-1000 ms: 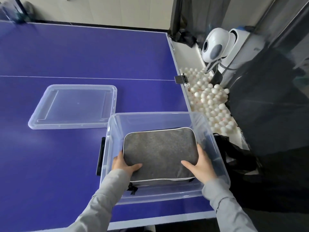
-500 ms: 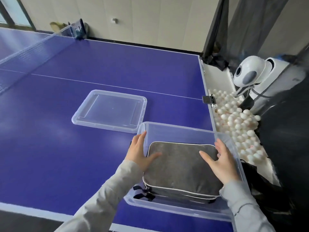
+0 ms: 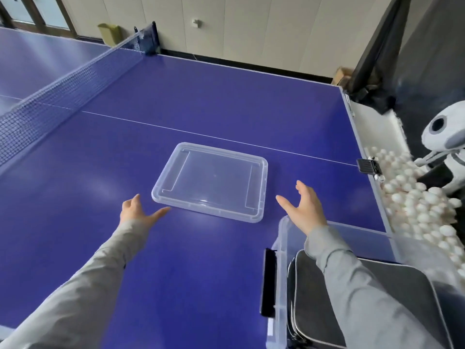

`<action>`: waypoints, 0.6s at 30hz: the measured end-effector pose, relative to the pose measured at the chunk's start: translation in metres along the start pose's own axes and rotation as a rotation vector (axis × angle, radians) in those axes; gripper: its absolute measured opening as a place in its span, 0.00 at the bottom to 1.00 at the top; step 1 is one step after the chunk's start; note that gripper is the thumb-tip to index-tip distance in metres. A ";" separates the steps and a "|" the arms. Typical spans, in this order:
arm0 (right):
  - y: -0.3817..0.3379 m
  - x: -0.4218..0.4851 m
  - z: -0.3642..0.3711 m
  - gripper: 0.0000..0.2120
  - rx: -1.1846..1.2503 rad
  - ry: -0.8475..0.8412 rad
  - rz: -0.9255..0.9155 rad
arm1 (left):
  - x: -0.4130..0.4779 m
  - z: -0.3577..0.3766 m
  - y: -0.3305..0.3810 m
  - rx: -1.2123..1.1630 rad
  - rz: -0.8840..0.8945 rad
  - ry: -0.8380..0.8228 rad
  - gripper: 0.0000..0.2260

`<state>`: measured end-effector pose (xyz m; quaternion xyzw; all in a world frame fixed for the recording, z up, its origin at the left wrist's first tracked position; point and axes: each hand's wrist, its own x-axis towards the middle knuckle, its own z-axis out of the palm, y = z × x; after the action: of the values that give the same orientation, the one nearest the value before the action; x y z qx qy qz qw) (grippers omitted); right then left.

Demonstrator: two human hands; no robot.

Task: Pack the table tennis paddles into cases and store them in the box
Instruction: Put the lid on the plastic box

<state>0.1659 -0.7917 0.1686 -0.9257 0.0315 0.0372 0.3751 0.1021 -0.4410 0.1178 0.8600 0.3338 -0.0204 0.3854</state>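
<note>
A grey paddle case (image 3: 392, 295) with white piping lies flat inside the clear plastic box (image 3: 281, 250) at the lower right. The box's clear lid (image 3: 211, 180) lies flat on the blue table ahead. My left hand (image 3: 134, 210) hovers open just left of the lid's near corner, thumb pointing toward it. My right hand (image 3: 305, 207) is open with spread fingers, above the box's far rim and right of the lid. Neither hand touches anything. No paddle is visible.
The blue table tennis table (image 3: 176, 117) carries a net (image 3: 63, 86) at the left. Beyond its right edge a tray of several white balls (image 3: 422, 205) and a white ball machine (image 3: 445, 132) stand. A black latch (image 3: 268, 283) sits on the box's left side.
Both hands have lifted off the case in the box and moved forward to either side of the lid. The view has swung up and left.
</note>
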 end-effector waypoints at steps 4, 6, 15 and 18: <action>-0.025 0.052 0.051 0.35 -0.110 -0.077 0.088 | 0.070 -0.005 -0.013 0.078 -0.032 -0.031 0.44; -0.027 0.071 0.074 0.35 -0.178 -0.111 0.145 | 0.101 -0.002 -0.014 0.142 -0.021 -0.048 0.44; 0.023 0.120 0.146 0.29 -0.437 -0.076 0.355 | 0.194 0.051 -0.019 0.279 0.000 -0.120 0.43; 0.037 0.123 0.160 0.31 -0.483 -0.034 0.367 | 0.205 0.066 -0.025 0.273 0.011 -0.063 0.38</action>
<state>0.2779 -0.7105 0.0170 -0.9662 0.1822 0.1262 0.1318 0.2610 -0.3589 -0.0050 0.9052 0.3109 -0.0905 0.2753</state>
